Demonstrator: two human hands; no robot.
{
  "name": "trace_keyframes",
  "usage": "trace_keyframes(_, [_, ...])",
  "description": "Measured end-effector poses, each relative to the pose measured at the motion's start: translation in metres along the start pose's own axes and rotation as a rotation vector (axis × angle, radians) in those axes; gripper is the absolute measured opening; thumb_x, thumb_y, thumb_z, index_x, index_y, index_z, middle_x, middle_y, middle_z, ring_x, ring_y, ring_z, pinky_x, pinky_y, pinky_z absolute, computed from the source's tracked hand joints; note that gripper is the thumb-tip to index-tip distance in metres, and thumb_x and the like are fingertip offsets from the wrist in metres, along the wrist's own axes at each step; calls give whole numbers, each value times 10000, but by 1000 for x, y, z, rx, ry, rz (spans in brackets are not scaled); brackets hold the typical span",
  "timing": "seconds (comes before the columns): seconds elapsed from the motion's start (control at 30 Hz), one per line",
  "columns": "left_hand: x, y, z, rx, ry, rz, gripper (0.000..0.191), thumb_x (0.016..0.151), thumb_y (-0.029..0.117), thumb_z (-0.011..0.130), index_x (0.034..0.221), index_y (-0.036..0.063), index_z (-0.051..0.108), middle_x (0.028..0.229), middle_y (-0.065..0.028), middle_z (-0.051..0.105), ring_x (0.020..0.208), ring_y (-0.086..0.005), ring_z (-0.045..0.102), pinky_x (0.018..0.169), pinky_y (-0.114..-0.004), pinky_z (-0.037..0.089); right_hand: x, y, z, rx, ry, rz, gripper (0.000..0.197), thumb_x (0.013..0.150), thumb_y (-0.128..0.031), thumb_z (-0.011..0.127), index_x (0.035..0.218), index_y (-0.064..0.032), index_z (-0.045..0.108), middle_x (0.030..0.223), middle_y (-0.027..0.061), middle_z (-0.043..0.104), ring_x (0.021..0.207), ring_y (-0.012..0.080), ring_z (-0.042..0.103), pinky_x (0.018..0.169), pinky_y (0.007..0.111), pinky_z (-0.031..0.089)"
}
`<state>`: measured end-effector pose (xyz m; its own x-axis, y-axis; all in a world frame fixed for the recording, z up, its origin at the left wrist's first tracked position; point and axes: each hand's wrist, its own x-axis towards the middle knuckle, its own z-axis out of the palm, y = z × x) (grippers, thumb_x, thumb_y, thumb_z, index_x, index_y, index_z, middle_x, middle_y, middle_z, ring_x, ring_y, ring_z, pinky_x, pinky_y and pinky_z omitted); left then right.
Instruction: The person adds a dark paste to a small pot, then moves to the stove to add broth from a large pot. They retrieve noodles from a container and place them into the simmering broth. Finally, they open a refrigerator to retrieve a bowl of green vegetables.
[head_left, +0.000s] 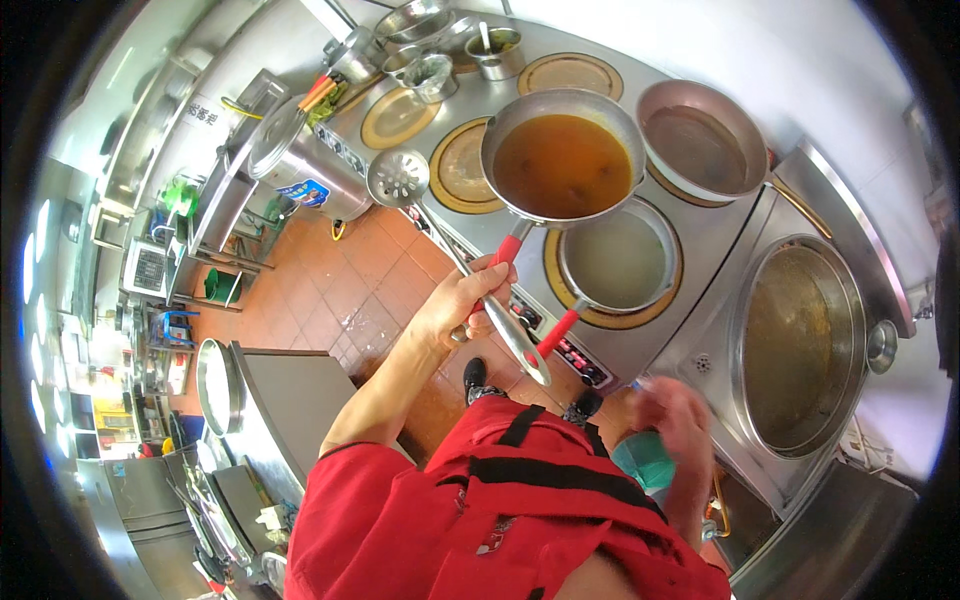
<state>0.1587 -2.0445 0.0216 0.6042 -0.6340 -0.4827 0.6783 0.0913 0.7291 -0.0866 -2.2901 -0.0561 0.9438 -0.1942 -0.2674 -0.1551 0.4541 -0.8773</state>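
My left hand (465, 300) grips the red handle of a metal saucepan (490, 142) filled with orange-brown liquid. The same hand also holds a long metal slotted ladle (400, 178) under its thumb, bowl pointing away over the floor. This saucepan is tilted a little and partly overlaps a second saucepan (615, 259) with cloudy pale liquid, which sits on a round burner plate with its red handle towards me. My right hand (675, 416) is blurred near the front edge of the counter; something small and bluish shows at its fingertips, too unclear to name.
A pinkish frying pan (701, 142) with liquid stands at the back right. A large round basin (799, 345) of brownish liquid is set in the steel counter. Metal pots (495, 54) crowd the back left. A tall steel pot (315, 165) and a green bin (645, 457) stand below counter level.
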Motion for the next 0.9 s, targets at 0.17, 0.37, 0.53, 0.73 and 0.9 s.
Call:
trace_keyframes(0.17, [7,20,-93,76,92,-23,205,954,232,508,956,27,507,581,36,411,348,-30,308,283,-173,226,93,19,150,15,-212,82,391,1008,-284,374,1275,-11,461,1085,128,631,907,212,638,775,313,512])
trace_keyframes(0.37, [32,48,-206,165,-61,-94,264,935,291,549,1003,40,508,623,18,449,344,-39,327,291,-180,246,164,70,285,-22,-305,359,304,990,-246,430,1181,-23,506,815,60,597,594,88,516,534,205,408])
trace_keyframes(0.53, [46,74,-262,113,-248,-104,437,859,442,649,947,53,473,584,30,424,393,-44,373,319,-199,286,212,104,339,124,-114,144,227,990,-198,453,1091,-23,556,634,-25,418,510,39,313,456,184,240])
trace_keyframes(0.73, [85,83,-309,124,-292,-151,391,846,307,700,1012,61,446,565,34,401,386,-52,373,328,-197,291,238,102,339,175,24,17,227,995,-189,447,1124,-34,551,644,-19,413,515,48,326,462,190,252])
trace_keyframes(0.9, [111,91,-317,167,-196,-210,239,889,199,639,1006,102,455,585,27,398,367,-50,357,316,-202,272,234,88,311,267,144,4,204,991,-197,466,1103,-51,554,647,-26,417,522,43,332,474,190,262])
